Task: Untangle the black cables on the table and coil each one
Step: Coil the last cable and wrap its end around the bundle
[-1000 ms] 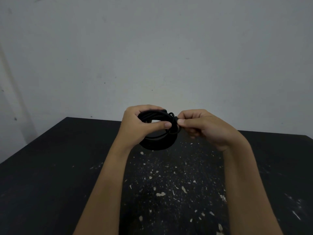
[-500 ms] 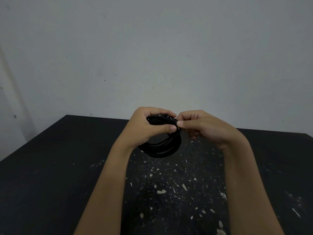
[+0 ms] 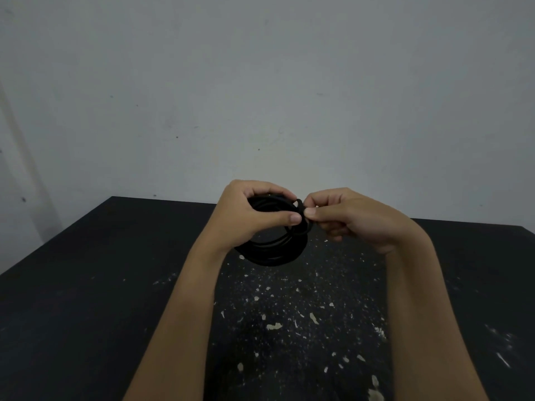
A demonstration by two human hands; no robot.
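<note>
left hand (image 3: 246, 218) nearer right hand (image 3: 356, 218), one coil (image 3: 272, 253)

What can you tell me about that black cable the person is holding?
The black cable is thin and rubbery-looking, wound into a round coil of several loops. It hangs tilted above the dark speckled table. The left hand grips its upper part; the right hand pinches a bit at its right edge. Its ends are hidden.

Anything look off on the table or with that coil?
Only the table: pale flecks scatter its black top near the middle, like chipped paint or debris. The black cable coil, held by left hand and right hand, looks tidy.
</note>
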